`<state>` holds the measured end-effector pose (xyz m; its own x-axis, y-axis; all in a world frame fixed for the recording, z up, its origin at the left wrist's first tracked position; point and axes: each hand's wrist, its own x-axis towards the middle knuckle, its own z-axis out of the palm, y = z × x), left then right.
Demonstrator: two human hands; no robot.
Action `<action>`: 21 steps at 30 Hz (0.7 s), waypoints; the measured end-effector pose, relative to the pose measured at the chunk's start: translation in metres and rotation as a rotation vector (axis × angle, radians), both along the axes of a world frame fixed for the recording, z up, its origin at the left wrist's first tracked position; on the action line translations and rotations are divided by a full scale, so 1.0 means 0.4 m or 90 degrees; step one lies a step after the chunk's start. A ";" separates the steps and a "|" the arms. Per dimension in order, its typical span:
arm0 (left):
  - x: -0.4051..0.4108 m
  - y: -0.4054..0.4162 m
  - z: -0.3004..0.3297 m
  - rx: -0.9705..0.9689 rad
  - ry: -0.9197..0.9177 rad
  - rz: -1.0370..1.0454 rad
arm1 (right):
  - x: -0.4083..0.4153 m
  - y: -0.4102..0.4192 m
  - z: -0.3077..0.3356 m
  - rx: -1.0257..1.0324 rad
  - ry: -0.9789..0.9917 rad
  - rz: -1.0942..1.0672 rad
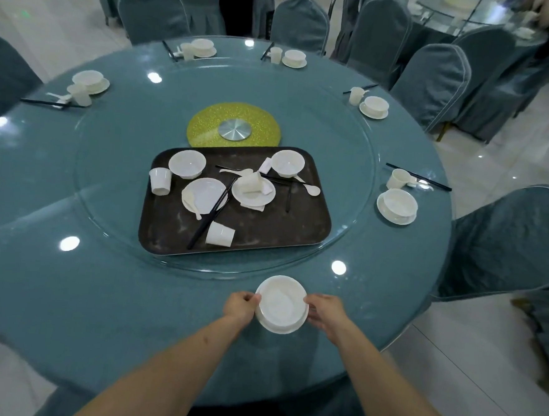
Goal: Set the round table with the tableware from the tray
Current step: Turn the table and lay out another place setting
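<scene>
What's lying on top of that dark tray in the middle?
On the dark tray lie two bowls, two plates, three cups, white spoons, black chopsticks and napkins. One cup lies tipped on a plate, hiding what is beneath.

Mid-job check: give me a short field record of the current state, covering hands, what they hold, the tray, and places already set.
left hand: grips the left rim of the white bowl
right hand: grips the bowl's right rim
bowl position: at the near edge of the round table, in front of the tray
tray: dark, on the glass turntable, holding bowls, plates, cups, spoons, chopsticks
places set: five visible around the far and side edges
near place: only the bowl so far
</scene>
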<state>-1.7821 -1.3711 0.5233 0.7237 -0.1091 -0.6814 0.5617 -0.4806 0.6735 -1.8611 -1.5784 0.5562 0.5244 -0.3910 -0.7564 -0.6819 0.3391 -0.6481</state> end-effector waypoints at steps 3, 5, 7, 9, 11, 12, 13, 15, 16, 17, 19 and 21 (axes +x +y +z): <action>-0.010 0.000 -0.010 0.004 0.002 -0.009 | -0.008 0.003 -0.012 -0.005 0.003 0.000; -0.016 0.000 -0.016 0.006 0.006 -0.011 | -0.011 0.005 -0.014 -0.022 0.001 0.002; -0.022 0.000 -0.023 0.006 0.010 -0.004 | -0.010 0.005 -0.018 -0.039 -0.002 0.008; -0.023 0.004 -0.035 0.000 0.018 0.007 | -0.008 0.004 -0.030 -0.054 -0.002 0.015; -0.023 0.007 -0.044 -0.001 0.023 0.015 | -0.006 0.004 -0.042 -0.060 0.002 0.029; -0.021 0.008 -0.048 0.000 0.025 0.017 | -0.005 0.004 -0.049 -0.062 0.003 0.034; -0.019 0.009 -0.049 0.002 0.026 0.019 | -0.004 0.004 -0.055 -0.065 0.003 0.036; -0.016 0.009 -0.054 0.006 0.024 0.017 | -0.001 0.006 -0.062 -0.070 0.001 0.041; -0.016 0.010 -0.056 0.011 0.021 0.018 | 0.000 0.007 -0.065 -0.073 -0.001 0.045; -0.015 0.012 -0.058 0.018 0.019 0.022 | 0.003 0.010 -0.068 -0.074 -0.001 0.049; -0.014 0.018 -0.071 0.030 0.021 0.023 | 0.003 0.015 -0.075 -0.078 0.003 0.053; -0.012 0.025 -0.082 0.033 0.024 0.022 | 0.005 0.019 -0.079 -0.083 0.005 0.056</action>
